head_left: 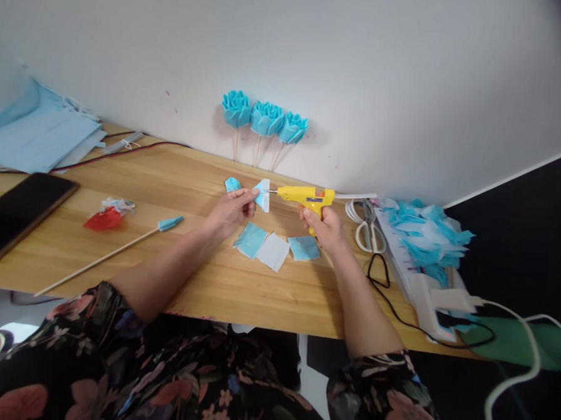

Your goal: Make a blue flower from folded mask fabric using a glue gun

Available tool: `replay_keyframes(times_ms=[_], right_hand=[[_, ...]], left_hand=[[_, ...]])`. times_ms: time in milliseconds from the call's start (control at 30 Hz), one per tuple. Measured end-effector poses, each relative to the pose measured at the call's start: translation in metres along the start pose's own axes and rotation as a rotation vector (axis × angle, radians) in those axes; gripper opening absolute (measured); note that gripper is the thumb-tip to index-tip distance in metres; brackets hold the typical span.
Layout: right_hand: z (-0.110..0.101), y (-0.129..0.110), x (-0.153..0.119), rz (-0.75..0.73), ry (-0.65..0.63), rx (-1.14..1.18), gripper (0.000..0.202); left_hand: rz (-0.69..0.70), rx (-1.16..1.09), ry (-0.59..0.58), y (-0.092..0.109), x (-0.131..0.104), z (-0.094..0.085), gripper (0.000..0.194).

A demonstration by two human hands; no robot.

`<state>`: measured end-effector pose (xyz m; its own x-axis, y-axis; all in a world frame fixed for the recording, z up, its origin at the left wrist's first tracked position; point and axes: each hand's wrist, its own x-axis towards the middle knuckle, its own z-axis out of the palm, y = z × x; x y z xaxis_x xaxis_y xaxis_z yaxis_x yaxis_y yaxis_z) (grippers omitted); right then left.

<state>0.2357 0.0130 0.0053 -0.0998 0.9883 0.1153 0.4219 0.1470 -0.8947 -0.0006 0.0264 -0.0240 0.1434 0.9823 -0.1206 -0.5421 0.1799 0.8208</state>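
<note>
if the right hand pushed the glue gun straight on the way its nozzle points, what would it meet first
Most likely the blue-and-white piece in the left hand; the nozzle may already touch it, as depth is unclear from this single view.

Both forearms angled inward, left grip in a fingertip pinch, right grip curled.

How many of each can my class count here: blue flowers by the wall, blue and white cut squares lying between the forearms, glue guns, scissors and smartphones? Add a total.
Blue flowers: 3
Blue cut squares: 2
White cut square: 1
Yellow glue gun: 1
Scissors: 1
Smartphone: 1
Total: 9
</note>
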Motion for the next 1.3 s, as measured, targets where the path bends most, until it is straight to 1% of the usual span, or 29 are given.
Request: replay_keyframes(times_ms=[133, 300, 367, 433, 567, 733, 867, 1133, 1300], right_hand=[[-0.001, 0.0016, 0.0004, -0.004, 0.009, -0.031, 0.045], [-0.0058, 0.003, 0.0012, -0.081, 0.026, -0.145, 0.042], [-0.0073, 0.0014, 0.0009, -0.082, 0.026, -0.129, 0.041], [-0.0076, -0.001, 0.0002, -0.065, 0.017, -0.066, 0.041], [-0.0054, -0.0024, -0.002, -0.049, -0.032, 0.003, 0.042], [-0.0023, 0.0022, -0.0025, -0.033, -0.062, -0.021, 0.043], [-0.0013, 0.0031, -0.0012, -0.055, -0.043, -0.039, 0.043], [-0.0018, 0.001, -0.0013, -0.051, -0.017, -0.072, 0.045], [-0.0018, 0.0001, -0.0011, -0.054, -0.016, -0.11, 0.046]], left_hand=[[-0.003, -0.002, -0.008, 0.0004, -0.0007, 0.0008, 0.035], [0.004, -0.031, 0.01, 0.0034, -0.0007, 0.0001, 0.034], [0.016, -0.047, 0.022, 0.0049, -0.0005, -0.0002, 0.034], [0.027, -0.052, 0.03, 0.0058, -0.0005, 0.0003, 0.035], [0.017, -0.044, 0.034, 0.0058, -0.0012, 0.0022, 0.034], [0.018, -0.049, 0.024, 0.0042, -0.0015, 0.0024, 0.029], [0.018, -0.047, 0.025, 0.0037, -0.0011, 0.0024, 0.03], [0.013, -0.045, 0.025, 0.0035, -0.0001, 0.002, 0.033], [0.012, -0.062, 0.021, 0.0046, -0.0002, 0.0017, 0.03]])
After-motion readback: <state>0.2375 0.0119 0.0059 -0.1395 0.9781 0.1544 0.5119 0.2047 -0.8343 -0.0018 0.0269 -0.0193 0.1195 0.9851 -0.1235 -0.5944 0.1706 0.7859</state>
